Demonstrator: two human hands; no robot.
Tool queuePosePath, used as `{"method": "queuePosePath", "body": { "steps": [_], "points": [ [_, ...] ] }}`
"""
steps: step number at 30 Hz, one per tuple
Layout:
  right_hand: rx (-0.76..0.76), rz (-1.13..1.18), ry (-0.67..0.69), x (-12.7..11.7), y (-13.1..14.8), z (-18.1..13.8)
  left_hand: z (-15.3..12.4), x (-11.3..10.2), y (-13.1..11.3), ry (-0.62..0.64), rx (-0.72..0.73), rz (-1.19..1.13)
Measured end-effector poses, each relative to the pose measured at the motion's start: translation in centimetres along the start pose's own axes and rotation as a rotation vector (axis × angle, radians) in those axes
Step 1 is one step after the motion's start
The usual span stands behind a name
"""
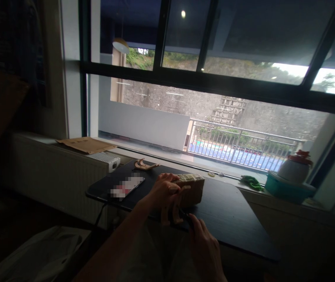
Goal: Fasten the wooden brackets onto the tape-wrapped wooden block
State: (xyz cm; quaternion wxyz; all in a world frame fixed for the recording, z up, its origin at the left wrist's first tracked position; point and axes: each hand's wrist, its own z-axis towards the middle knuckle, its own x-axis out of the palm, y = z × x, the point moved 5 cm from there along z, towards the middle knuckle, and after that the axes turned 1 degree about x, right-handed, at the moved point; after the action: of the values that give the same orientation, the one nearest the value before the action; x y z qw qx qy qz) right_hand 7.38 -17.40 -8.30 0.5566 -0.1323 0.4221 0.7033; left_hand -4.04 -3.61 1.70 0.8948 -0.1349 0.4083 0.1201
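My left hand (161, 188) is closed on a pale curved wooden piece (177, 209), which has two bent prongs pointing down toward me. It presses the piece against a brown block (195, 192) with a light, shiny top, standing on the dark table (226, 219). In my right hand (205, 243), wrapped round its handle, is a thin dark hand tool (186, 216). The tool's front end reaches the wooden piece's right prong; its tip is too dark to make out. A similar curved wooden piece (146, 165) lies at the table's back edge.
A phone (128, 186) lies on the table's left. Behind, the windowsill bears a brown envelope (87, 144), a green cloth (252, 182) and a teal container (286, 188) with a jar (295, 166) on it. A white bag (41, 250) sits low at the left.
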Motion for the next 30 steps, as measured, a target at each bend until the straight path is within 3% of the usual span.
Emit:
{"method": "queuePosePath", "body": {
  "steps": [3,10,14,18,24,30],
  "points": [
    [-0.063,-0.061,-0.005,0.0,0.5,0.0,0.0,-0.1,-0.1,-0.010,0.000,0.006],
    [0.236,0.280,0.095,0.7,-0.9,0.2,-0.1,-0.1,0.0,0.013,0.009,0.003],
    [0.303,0.355,0.151,0.8,-1.0,0.2,-0.1,-0.1,-0.1,0.009,0.015,0.003],
    [0.297,0.248,0.151,0.6,-0.8,0.0,-0.1,-0.2,-0.2,0.010,0.007,-0.001],
    [0.089,0.044,0.048,0.0,0.1,0.2,-0.1,-0.1,0.0,-0.012,0.015,0.012],
    [0.242,0.246,0.108,0.5,-0.7,-0.1,-0.1,0.4,0.5,-0.006,0.029,0.033]
  ]
}}
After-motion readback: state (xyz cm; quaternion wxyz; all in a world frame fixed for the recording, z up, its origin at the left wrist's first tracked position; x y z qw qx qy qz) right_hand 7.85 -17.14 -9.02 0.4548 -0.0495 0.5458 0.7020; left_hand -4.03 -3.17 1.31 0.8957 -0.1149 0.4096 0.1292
